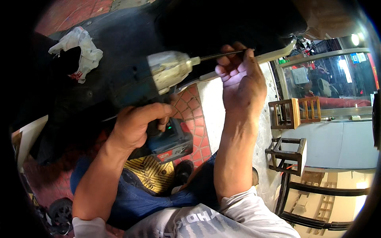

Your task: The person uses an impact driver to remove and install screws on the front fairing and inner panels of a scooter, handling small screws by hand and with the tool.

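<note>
A cordless driver with a pale nose (168, 71) is held level, its nose toward the right. My left hand (137, 123) is wrapped round its handle, and the dark battery pack (174, 144) with a red patch hangs below, a small green light above it. From the chuck runs a long, thin dark bit (210, 57). Near its far end, my right hand (244, 81) pinches it between thumb and fingers, the other fingers loosely curled, with light falling on the palm. Whether a screw sits at the bit's tip I cannot make out.
A big dark panel (115, 29) spreads behind the driver, a crumpled white plastic bag (85, 49) on it. Below lie red paving (194, 107) and a yellow ribbed footboard (149, 174). Wooden stools (287, 152) stand at right, by a glass window (325, 79). Lower left, a black wheel (60, 212).
</note>
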Available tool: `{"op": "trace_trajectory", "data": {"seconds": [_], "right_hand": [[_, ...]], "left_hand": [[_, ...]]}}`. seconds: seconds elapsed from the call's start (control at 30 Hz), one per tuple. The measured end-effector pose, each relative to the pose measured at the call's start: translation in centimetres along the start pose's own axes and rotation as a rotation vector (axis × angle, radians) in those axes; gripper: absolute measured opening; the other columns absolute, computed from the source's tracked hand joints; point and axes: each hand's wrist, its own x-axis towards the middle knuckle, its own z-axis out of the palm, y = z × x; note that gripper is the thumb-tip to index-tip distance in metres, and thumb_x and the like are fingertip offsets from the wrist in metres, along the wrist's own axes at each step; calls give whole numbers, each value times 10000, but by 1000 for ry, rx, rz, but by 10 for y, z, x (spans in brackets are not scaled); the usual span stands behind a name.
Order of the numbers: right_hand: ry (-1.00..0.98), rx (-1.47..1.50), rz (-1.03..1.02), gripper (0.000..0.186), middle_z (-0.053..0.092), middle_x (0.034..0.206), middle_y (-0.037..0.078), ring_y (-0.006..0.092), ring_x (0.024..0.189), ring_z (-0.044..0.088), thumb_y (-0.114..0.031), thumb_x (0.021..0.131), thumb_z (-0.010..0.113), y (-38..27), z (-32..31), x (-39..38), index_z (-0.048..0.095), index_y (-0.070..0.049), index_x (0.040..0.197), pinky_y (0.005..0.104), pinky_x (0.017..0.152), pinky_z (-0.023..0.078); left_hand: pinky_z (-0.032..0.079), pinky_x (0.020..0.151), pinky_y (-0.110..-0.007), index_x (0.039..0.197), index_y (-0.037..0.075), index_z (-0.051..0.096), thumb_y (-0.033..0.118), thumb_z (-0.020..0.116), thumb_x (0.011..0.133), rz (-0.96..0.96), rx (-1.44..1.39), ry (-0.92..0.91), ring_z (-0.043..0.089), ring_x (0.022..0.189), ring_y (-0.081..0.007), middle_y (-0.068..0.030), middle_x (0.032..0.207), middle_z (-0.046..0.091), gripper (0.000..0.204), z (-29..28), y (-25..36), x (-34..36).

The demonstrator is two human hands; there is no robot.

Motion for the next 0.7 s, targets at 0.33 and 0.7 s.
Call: {"op": "trace_trajectory", "data": {"seconds": [0.33, 0.7], "right_hand": [[0, -146, -42, 326, 735, 960, 186, 240, 764, 725, -245, 1072, 492, -1, -6, 5, 612, 38, 1181, 332, 663, 537], [14, -177, -79, 362, 729, 996, 187, 245, 811, 714, -276, 1074, 487, 3, -5, 7, 610, 37, 1208, 345, 718, 515]], "left_hand": [[480, 576, -255, 1044, -19, 701, 87, 684, 860, 85, 91, -23, 585, 585, -108, -29, 709, 644, 213, 20, -5, 23], [486, 577, -264, 993, 2, 703, 99, 712, 846, 229, 297, -62, 590, 581, -114, -30, 713, 658, 176, 6, -7, 34]]}}
